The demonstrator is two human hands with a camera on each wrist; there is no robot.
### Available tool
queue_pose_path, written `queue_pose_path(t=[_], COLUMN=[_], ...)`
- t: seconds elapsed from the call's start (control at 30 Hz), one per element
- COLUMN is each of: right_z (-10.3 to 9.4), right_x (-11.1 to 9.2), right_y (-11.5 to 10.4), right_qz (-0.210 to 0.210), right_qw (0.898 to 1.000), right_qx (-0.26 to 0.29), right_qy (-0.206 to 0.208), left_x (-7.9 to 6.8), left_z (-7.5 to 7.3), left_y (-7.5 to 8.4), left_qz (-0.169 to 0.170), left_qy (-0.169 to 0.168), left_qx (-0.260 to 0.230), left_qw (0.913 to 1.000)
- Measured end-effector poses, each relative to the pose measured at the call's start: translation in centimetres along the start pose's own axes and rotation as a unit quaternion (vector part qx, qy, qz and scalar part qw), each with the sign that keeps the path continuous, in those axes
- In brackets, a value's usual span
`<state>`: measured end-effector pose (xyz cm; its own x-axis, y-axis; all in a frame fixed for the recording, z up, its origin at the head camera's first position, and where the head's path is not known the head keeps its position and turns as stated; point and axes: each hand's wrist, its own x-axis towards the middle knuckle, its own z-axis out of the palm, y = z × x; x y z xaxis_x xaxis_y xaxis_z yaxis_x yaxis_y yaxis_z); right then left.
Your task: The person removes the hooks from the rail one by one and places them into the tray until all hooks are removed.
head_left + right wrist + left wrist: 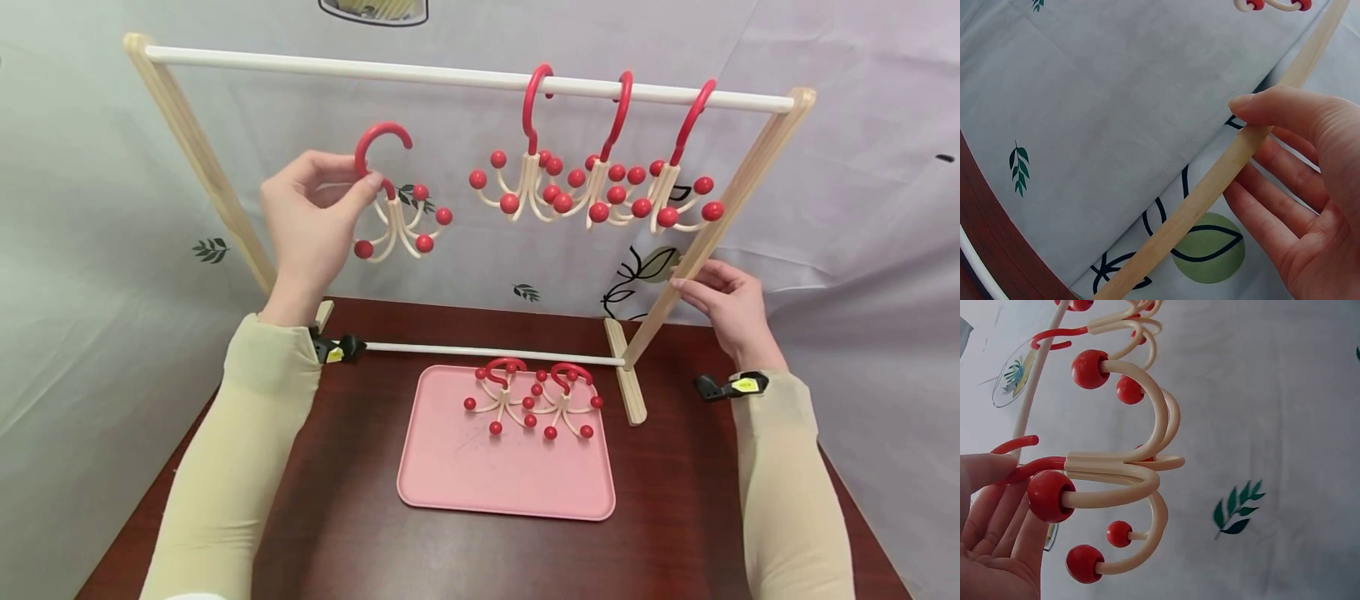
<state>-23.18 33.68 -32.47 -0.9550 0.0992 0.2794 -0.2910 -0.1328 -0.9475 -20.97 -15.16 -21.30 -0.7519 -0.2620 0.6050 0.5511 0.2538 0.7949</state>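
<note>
My left hand (311,221) pinches the red hook of a small hanger (394,215) between thumb and fingers. The hanger is upright, its pale curved arms tipped with red balls, and in the head view it sits below the white top bar (450,77) of a rack. In the left wrist view the hook (1035,467) overlaps that bar. On the right, my right hand (738,312) holds the rack's wooden upright (1191,203), thumb in front and fingers behind. Three like hangers, one of them the leftmost hanger (530,175), hang from the bar's right half.
A pink tray (495,479) lies on the dark red table (330,533), with two more hangers at its back right, including the right-hand hanger (564,408). A lower white bar (487,352) and a wooden foot (630,392) stand behind and beside it. Pale cloth (465,267) hangs behind.
</note>
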Motion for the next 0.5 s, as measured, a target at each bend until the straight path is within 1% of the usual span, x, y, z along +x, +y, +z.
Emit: queue_pose_path(t=[0.23,0.33,0.5], right_z=[-0.1,-0.1,-0.1], right_x=[0.1,0.1,0.2], right_y=[0.1,0.1,0.1], right_qz=[0.001,0.001,0.002], right_qw=[1.0,1.0,1.0], right_qx=[0.003,-0.001,-0.003], right_qy=[0.001,0.0,0.001], left_x=[-1.6,-2.5,-3.8], left_z=[-0.2,-0.2,0.1], left_y=[-3.1,-4.1,-5.5], left_qz=[-0.014,-0.015,-0.019], left_qy=[-0.02,-0.029,-0.04], left_qx=[-0.014,-0.017,-0.042], left_qw=[0.9996,0.9993,0.9981])
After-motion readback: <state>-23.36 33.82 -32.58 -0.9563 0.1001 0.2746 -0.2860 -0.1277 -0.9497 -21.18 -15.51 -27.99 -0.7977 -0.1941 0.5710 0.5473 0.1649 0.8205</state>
